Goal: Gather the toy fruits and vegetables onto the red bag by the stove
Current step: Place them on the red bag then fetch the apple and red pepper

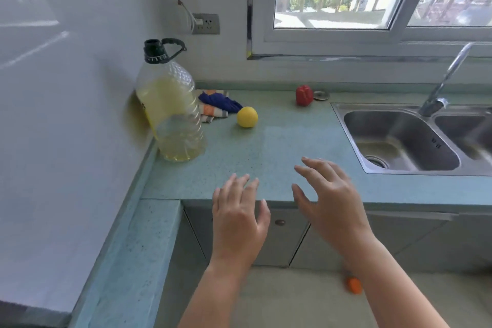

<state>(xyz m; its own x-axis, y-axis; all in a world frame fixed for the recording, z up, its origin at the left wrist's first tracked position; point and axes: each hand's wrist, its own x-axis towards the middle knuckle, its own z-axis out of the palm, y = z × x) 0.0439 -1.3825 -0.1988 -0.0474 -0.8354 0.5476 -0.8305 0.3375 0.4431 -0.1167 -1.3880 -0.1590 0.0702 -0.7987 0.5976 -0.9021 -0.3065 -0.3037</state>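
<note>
A yellow toy lemon lies on the pale green counter, just right of a crumpled cloth. A red toy bell pepper stands upright near the back wall, left of the sink. An orange toy piece lies on the floor below, partly hidden by my right forearm. My left hand and my right hand hover over the counter's front edge, fingers spread, holding nothing. No red bag or stove is in view.
A large oil bottle stands in the left corner against the wall. A blue, orange and grey cloth lies behind it. A steel double sink with a tap fills the right. A metal sink plug lies by the pepper.
</note>
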